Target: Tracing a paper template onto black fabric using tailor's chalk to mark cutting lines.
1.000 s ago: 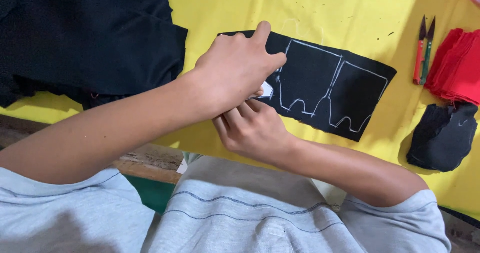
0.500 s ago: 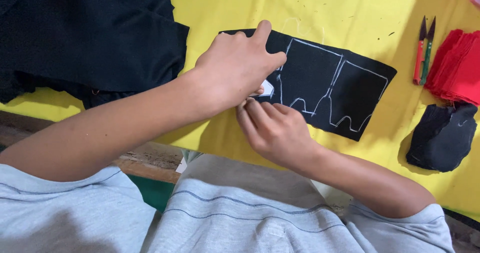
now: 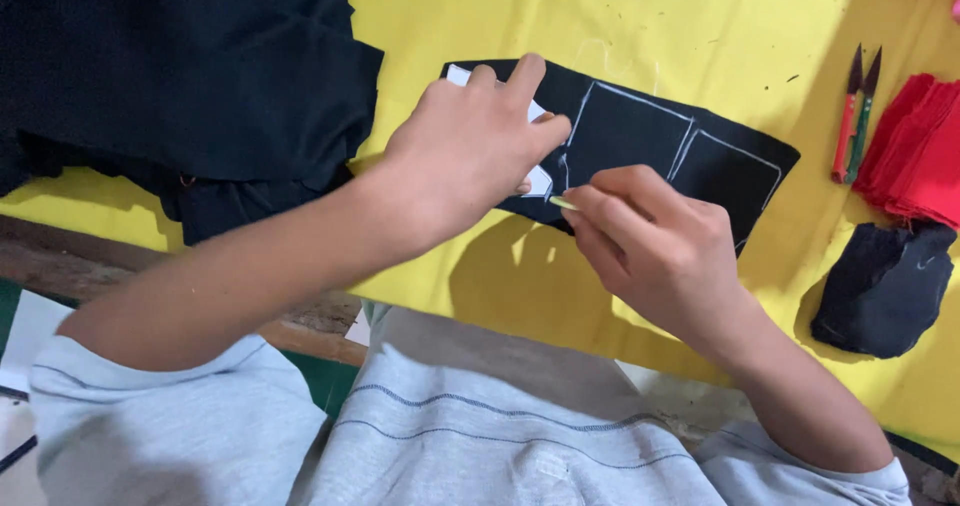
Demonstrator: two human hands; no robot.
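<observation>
A strip of black cloth [image 3: 640,156], chalked with white outlines, lies across the yellow surface [image 3: 700,26] in front of a person in a grey top. The left hand [image 3: 470,146] presses flat on a white paper template [image 3: 540,178] at the strip's left end, fingers spread and closed on nothing. The right hand [image 3: 655,241] is pinched shut on a small pale chalk [image 3: 562,202], its tip touching the cloth just beside the template's edge (only the tip shows past the fingers). Half a second earlier the right hand lay lower, tucked under the left wrist at the strip's near edge; it has since shifted right and up onto the cloth, covering the scalloped lower part of the outlines that showed before. The left hand has kept its place on the template. A heap of black fabric [image 3: 180,76] fills the far left of the surface. On the right lie a pair of red-handled snips [image 3: 852,116], a stack of red cloth pieces [image 3: 920,146] next to them, and a small dark cloth piece [image 3: 885,286] near the front edge, well apart from the strip.
</observation>
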